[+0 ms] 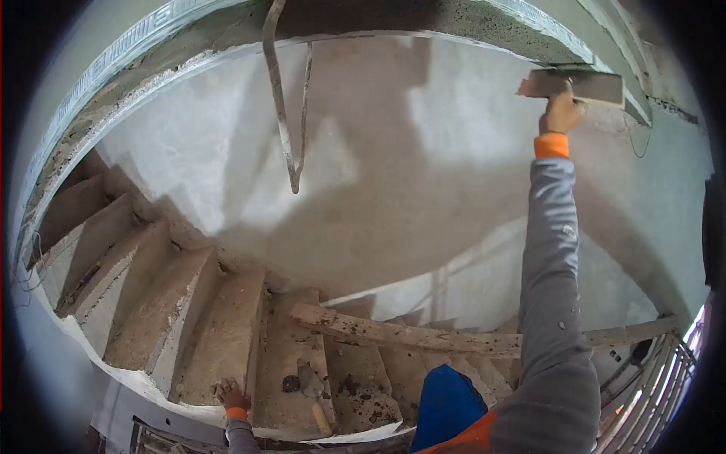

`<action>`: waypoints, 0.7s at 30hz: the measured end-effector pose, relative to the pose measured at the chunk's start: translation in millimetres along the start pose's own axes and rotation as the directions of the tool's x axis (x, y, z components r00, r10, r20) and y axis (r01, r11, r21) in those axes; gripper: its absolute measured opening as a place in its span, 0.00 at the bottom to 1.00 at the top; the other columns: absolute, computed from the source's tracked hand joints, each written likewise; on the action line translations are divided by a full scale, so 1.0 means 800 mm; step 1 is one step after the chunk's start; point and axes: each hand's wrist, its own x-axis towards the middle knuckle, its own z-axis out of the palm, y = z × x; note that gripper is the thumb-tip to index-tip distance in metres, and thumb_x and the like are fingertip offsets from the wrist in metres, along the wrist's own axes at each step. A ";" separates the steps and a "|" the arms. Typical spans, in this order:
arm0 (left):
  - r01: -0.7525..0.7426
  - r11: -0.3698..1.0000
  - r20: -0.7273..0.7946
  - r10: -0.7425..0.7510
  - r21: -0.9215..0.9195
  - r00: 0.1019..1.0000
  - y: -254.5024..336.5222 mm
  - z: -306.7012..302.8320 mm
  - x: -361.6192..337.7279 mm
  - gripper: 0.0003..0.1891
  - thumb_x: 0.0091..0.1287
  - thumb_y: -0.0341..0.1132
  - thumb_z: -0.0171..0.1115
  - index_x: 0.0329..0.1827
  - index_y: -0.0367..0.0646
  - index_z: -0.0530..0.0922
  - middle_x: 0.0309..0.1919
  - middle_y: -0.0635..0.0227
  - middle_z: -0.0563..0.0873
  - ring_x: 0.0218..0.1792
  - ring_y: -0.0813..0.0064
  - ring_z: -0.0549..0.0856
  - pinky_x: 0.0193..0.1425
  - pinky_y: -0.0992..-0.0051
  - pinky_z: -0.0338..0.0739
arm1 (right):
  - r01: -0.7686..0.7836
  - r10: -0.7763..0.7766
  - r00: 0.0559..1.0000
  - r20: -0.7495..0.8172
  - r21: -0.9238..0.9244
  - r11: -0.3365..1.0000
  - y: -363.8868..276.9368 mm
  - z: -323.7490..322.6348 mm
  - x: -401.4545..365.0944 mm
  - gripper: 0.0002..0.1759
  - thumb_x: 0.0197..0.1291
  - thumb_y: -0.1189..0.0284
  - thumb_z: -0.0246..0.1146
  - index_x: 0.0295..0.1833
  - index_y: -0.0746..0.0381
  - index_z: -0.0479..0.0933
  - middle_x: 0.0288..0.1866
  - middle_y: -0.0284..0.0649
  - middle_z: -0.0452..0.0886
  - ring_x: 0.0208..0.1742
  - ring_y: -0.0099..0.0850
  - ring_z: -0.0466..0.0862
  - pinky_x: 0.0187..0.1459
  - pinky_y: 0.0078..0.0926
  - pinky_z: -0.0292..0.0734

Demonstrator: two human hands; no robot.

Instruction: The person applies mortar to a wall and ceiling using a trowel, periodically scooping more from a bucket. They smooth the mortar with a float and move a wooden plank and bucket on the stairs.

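My right hand (561, 112) is closed round a flat rectangular trowel (597, 87), held up at the lower edge of the concrete band at the upper right. Its arm is stretched out in a grey sleeve with an orange cuff. Low on the left, my left hand (231, 394) rests with fingers spread on a concrete stair step (208, 363), near its outer edge. Nothing shows in that hand. A trowel with a wooden handle (321, 418) lies on the step to its right, beside a small dark round object (291, 384).
A wooden plank (423, 337) crosses above the lower steps. A bent hose or cable (283, 129) hangs before the plastered wall (363, 181). Metal railings (650, 393) stand at the lower right. Blue cloth (448, 405) shows at the bottom. A thin wire (641, 155) dangles at the upper right.
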 end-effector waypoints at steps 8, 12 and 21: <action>-0.002 1.000 -0.057 0.001 -0.014 0.998 0.001 0.003 -0.007 0.45 0.55 0.54 0.60 0.72 0.48 0.49 0.72 0.61 0.47 0.72 0.56 0.44 0.71 0.56 0.40 | -0.186 0.179 0.982 0.054 0.366 0.912 -0.133 0.161 -0.188 0.11 0.57 0.77 0.59 0.44 0.68 0.69 0.35 0.38 0.75 0.33 0.31 0.78 0.39 0.28 0.79; -0.005 1.000 -0.055 0.004 -0.008 0.998 -0.006 0.007 -0.002 0.45 0.54 0.55 0.61 0.71 0.48 0.50 0.72 0.61 0.47 0.72 0.56 0.45 0.71 0.56 0.41 | -0.004 0.015 0.985 0.169 -0.060 0.998 -0.145 0.212 -0.299 0.16 0.55 0.65 0.65 0.33 0.69 0.72 0.26 0.47 0.76 0.29 0.31 0.76 0.33 0.32 0.72; -0.008 0.998 -0.045 0.011 0.059 0.999 -0.005 0.011 0.004 0.45 0.55 0.55 0.60 0.72 0.48 0.49 0.72 0.62 0.46 0.72 0.56 0.44 0.71 0.54 0.41 | 0.243 -0.241 0.970 0.037 -0.092 0.966 -0.075 0.049 -0.128 0.12 0.58 0.74 0.60 0.44 0.70 0.73 0.37 0.39 0.78 0.35 0.26 0.76 0.38 0.25 0.74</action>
